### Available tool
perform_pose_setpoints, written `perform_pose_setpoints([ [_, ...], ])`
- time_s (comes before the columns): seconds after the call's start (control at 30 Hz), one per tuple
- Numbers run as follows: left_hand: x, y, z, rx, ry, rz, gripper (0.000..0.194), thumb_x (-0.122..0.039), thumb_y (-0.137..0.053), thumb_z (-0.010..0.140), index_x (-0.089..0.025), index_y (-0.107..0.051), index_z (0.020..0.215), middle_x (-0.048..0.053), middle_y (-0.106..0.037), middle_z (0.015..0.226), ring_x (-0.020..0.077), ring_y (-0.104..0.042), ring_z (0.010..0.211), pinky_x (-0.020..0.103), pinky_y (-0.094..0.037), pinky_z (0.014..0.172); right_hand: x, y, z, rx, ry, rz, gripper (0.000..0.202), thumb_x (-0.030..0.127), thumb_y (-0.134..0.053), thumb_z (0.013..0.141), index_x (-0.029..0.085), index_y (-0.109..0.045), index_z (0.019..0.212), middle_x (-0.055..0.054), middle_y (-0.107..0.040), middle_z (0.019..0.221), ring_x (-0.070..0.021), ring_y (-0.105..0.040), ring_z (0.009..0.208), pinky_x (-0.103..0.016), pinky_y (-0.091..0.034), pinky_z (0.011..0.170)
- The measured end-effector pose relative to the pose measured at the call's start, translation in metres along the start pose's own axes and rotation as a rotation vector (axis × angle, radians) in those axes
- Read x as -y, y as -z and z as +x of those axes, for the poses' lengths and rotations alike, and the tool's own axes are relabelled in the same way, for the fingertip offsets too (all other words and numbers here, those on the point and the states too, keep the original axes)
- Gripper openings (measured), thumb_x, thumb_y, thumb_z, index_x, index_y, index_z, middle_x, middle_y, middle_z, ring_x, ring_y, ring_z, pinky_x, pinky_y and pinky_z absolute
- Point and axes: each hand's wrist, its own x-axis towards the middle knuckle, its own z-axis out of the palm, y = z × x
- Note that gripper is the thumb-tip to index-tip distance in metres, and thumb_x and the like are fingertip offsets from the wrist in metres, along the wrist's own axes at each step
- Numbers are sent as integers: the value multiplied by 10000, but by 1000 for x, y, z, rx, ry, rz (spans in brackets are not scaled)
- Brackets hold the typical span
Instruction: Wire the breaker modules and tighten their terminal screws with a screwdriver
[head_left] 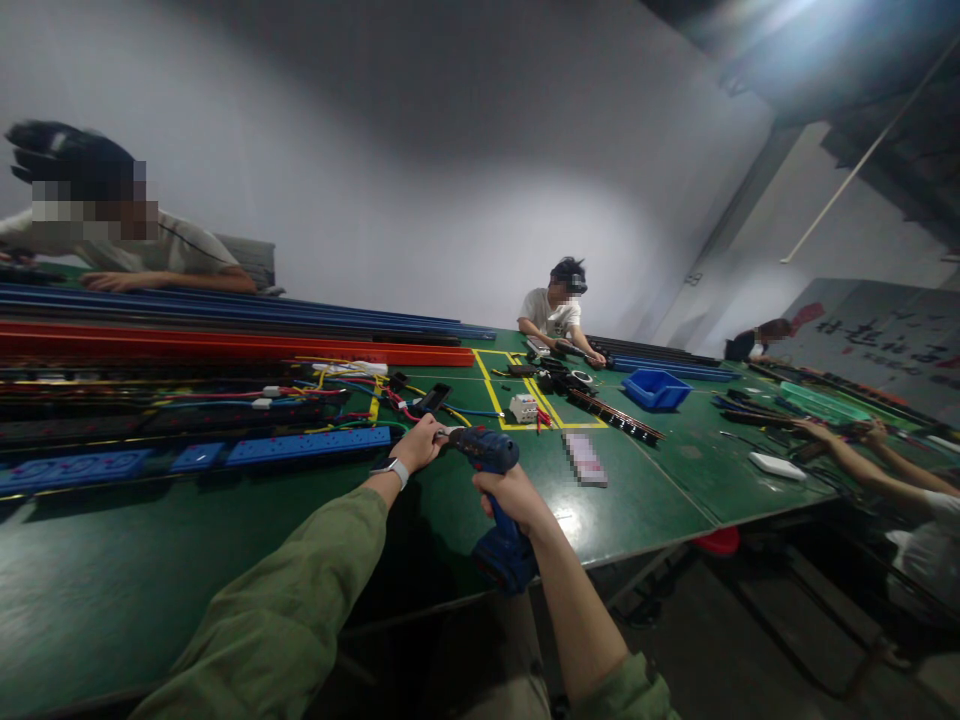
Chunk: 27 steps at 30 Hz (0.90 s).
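Note:
A blue power drill [491, 450] is gripped by my right hand [511, 492], its battery base low over the table's front edge and its tip pointing left. At that tip is my left hand [418, 445], fingers closed; what they pinch, if anything, is too small to make out. Just left of it lies a long blue socket strip [307, 445] in a black housing. Loose coloured wires and a black part [433, 400] rest behind my left hand.
The green table [637, 490] holds a white block [523, 408], a paper slip [585, 460], a blue bin [655, 388] and long red rails [225, 345]. People work at the far left, across the table and at the right. A red stool [718, 542] stands below the front edge.

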Motion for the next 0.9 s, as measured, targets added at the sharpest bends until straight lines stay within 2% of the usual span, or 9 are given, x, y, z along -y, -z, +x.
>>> perform_pose_setpoints([
  [0.37,-7,5,-1,1,-20,-23,152,-182,-571,867,-175,-697,951,53,-536,976,153,-573,851,322,-498,930,2,-1,-1,0,-13,-26,136,201,-596,690,195,-543,815,84,-464,433,-114,-475,379,-210,-340,406],
  [0.57,-6,4,0,1,-5,-30,142,-198,-585,863,-179,-706,935,52,-547,980,150,-578,828,319,-506,915,5,-3,-3,-18,-14,-42,97,203,-592,689,193,-530,763,72,-474,426,-108,-474,383,-206,-327,415],
  [0.9,-7,5,-1,13,23,-43,176,-230,-593,869,-197,-716,991,53,-554,995,156,-576,852,323,-508,921,7,-3,-4,-15,-22,-36,122,202,-599,693,185,-553,805,74,-482,434,-108,-473,382,-206,-337,420],
])
